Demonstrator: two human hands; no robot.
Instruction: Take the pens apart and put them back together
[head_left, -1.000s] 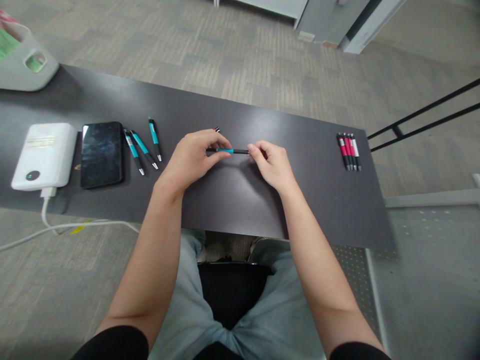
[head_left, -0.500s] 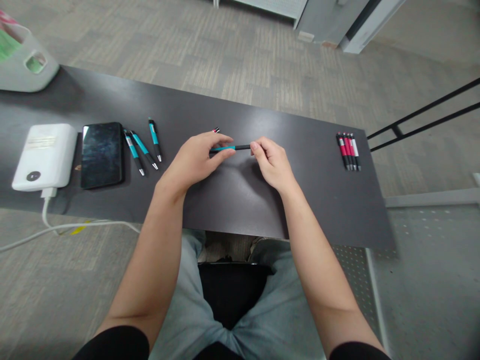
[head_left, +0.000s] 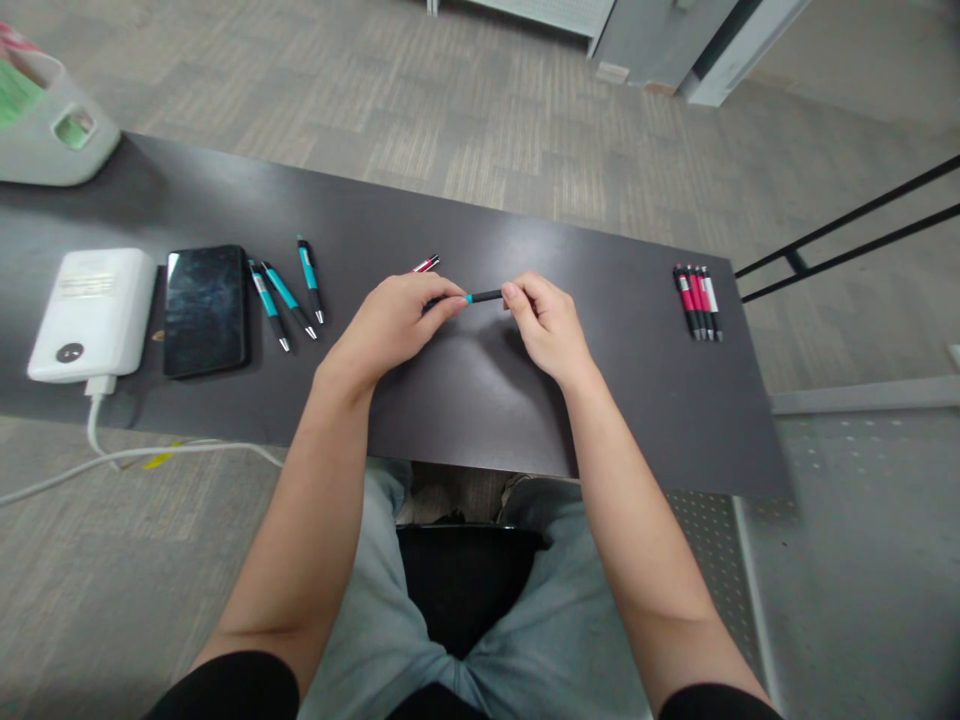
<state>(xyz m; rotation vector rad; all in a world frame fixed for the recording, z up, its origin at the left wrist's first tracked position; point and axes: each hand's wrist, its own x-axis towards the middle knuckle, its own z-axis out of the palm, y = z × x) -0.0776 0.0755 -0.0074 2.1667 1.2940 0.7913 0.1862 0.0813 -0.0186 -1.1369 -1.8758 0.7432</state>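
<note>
Over the middle of the dark table (head_left: 465,400), both hands hold one teal and black pen (head_left: 481,296) level between them. My left hand (head_left: 390,325) pinches its left part with curled fingers. The pen's right end is pinched by the fingertips of my right hand (head_left: 547,330). Only a short piece of the pen shows between the hands. A red and black pen (head_left: 425,264) lies on the table just behind my left hand.
Three teal pens (head_left: 285,292) lie left of the hands, beside a black phone (head_left: 204,310) and a white power bank (head_left: 91,312) with a cable. Several red pens (head_left: 697,302) lie in a row at the right. A white container (head_left: 45,125) stands far left.
My left hand has slid right along the pen, so less of its teal barrel shows. The red pen behind it is more exposed. My right hand has hardly moved.
</note>
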